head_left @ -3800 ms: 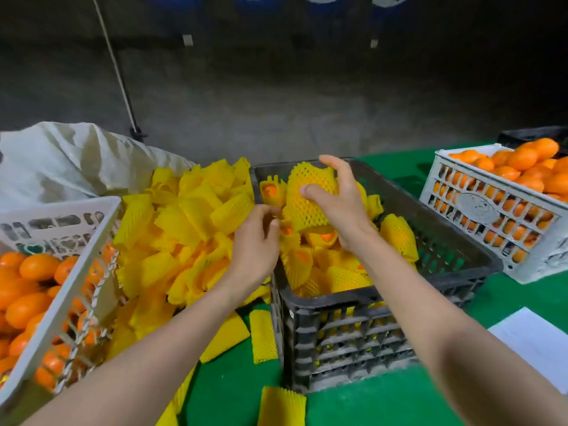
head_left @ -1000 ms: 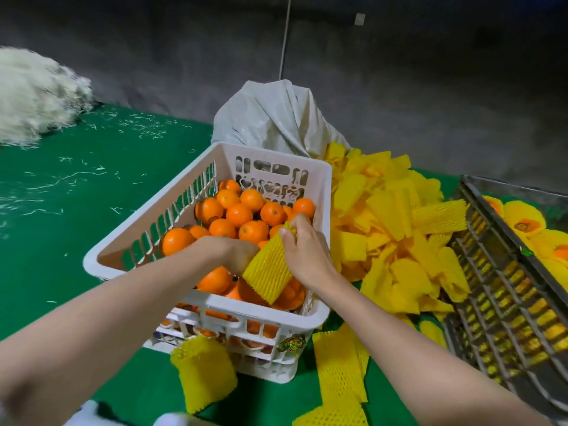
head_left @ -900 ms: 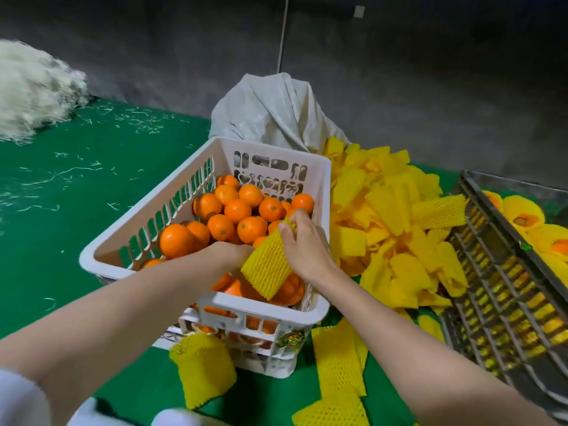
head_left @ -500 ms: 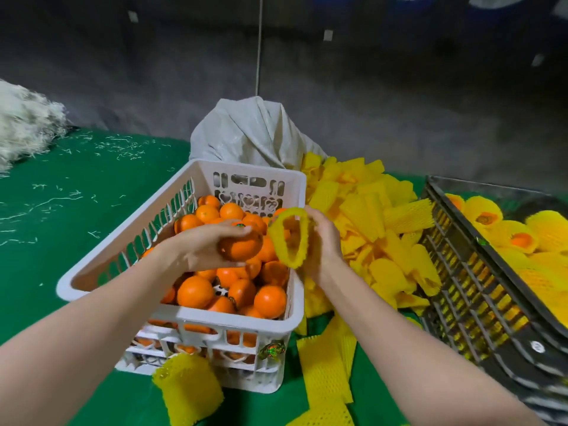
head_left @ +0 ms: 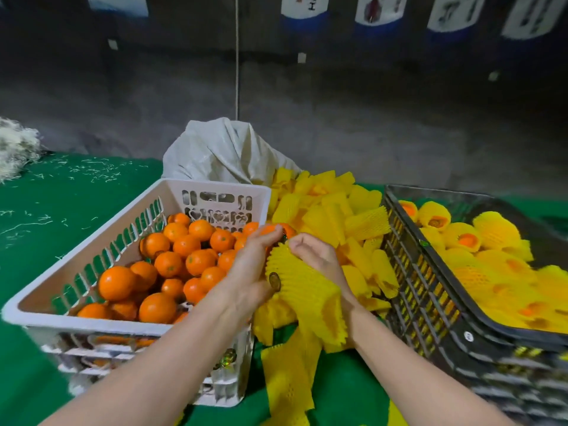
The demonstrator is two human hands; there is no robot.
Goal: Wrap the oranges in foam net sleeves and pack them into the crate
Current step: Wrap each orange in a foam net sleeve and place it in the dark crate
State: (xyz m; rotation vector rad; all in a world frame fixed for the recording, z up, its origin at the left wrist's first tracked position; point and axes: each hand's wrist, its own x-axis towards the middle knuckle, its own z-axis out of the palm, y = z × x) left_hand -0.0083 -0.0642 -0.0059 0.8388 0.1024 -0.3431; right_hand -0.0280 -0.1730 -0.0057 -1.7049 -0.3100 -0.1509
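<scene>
Centre: left grip (head_left: 246,272) curls round the orange (head_left: 287,231) in a foam net sleeve (head_left: 307,293); right grip (head_left: 316,259) pinches its rim. White basket (head_left: 221,207) at 9 o'clock, sleeve pile (head_left: 332,216) at 12, dark crate (head_left: 430,302) at 3.

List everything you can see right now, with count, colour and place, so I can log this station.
white crate: one, white, left on the table
loose oranges: many, orange, in the white crate
foam net sleeves: a heap, yellow, between the two crates; a few lie flat in front
dark crate: one, dark grey, right
wrapped oranges: many, in yellow sleeves, inside the dark crate
sack: one, pale grey, behind the white crate
table cover: one, green
fibre heap: one, whitish, far left
held sleeve: one, yellow, between the hands
held orange: one, orange, at the held sleeve's top, mostly hidden
left hand: fingers round the held orange
right hand: fingers grip the held sleeve
</scene>
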